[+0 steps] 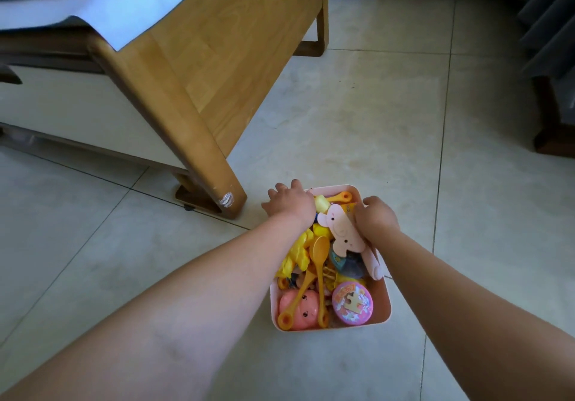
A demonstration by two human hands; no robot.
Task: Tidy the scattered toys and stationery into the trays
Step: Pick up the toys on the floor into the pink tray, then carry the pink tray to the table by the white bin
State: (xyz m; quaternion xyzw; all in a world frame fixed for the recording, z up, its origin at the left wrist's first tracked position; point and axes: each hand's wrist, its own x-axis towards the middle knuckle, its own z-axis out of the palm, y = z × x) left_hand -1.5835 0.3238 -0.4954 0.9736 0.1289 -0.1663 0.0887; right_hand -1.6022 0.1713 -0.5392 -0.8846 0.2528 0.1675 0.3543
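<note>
No words, numbers or brand names can be read. The round pink tin (pixel 352 303) in the pink tray (pixel 385 302) has a printed lid — a puzzle-piece shape and a band of marks along its rim — too blurred to read.

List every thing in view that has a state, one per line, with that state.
pink tray: on the floor, filled with toys
left hand: on the tray's far left rim, fingers curled over it
right hand: gripping the tray's right side
pink pig cutout: lying on top of the pile
orange spoon: lying flat, bowl away from the person
round pink puzzle tin: closed
pink face toy: face up
</note>
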